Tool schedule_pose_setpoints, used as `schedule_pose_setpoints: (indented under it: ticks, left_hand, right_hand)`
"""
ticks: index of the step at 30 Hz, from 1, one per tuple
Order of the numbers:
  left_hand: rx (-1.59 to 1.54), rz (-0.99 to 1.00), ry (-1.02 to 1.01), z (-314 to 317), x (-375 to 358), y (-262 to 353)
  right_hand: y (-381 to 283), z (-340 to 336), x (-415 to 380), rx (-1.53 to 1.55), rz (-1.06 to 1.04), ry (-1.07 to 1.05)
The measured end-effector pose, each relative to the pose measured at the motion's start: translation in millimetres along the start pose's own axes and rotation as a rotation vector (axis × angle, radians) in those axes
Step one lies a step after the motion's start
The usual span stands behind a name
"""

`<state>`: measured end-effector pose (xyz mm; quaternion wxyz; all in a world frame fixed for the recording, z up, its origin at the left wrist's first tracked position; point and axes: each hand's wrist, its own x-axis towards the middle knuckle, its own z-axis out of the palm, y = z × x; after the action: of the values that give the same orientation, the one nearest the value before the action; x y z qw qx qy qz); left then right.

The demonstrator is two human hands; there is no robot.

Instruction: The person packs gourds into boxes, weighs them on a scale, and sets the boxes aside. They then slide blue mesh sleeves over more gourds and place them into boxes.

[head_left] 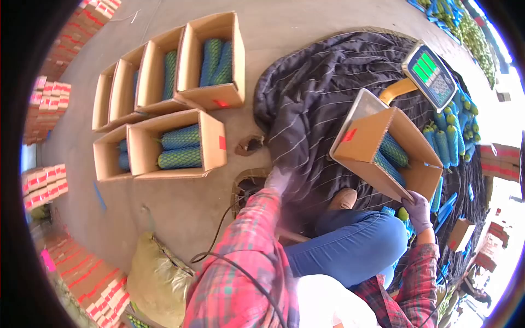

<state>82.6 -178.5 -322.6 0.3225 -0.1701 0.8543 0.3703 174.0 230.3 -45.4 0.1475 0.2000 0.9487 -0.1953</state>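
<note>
My right hand, gloved, grips the lower edge of an open cardboard box. That box is tilted on the plate of a scale and holds net-wrapped green produce. The scale's display glows green on a yellow arm. My left hand, also gloved, is beside the dark striped cloth; its fingers are blurred, and whether it holds anything cannot be made out.
Open boxes stand in two rows at the left, several with netted produce inside. More netted produce lies at the right. A sack sits lower left, with stacked cartons beyond. A black cable crosses my left arm.
</note>
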Motion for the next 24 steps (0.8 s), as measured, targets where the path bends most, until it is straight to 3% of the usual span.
schedule_pose_setpoints:
  ticks: [3, 5, 7, 9, 16, 19, 24]
  left_hand:
    - [0.0, -0.022, -0.232, -15, -8, -4]
    - [-0.081, -0.048, -0.326, 10, 25, -82]
    - [-0.125, -0.244, -0.07, -43, -8, -87]
    - [-0.225, -0.254, 0.165, -64, -16, -117]
    - [-0.353, 0.028, 0.392, -102, -35, -168]
    - [-0.474, 0.028, 0.302, -118, -69, -154]
    - [-0.488, 0.314, 0.005, -127, -103, -74]
  right_hand:
    - [-13, -4, -4, 0.005, 0.097, -0.039]
    - [-1, -1, -4, 0.041, 0.105, -0.039]
    - [0, -3, -3, 0.025, 0.071, -0.059]
    - [16, 3, 0, -0.053, -0.083, 0.027]
    - [12, 5, 0, -0.07, -0.01, -0.011]
    - [10, -2, 1, -0.045, -0.09, -0.04]
    - [-39, -25, -1, -0.127, -0.254, 0.022]
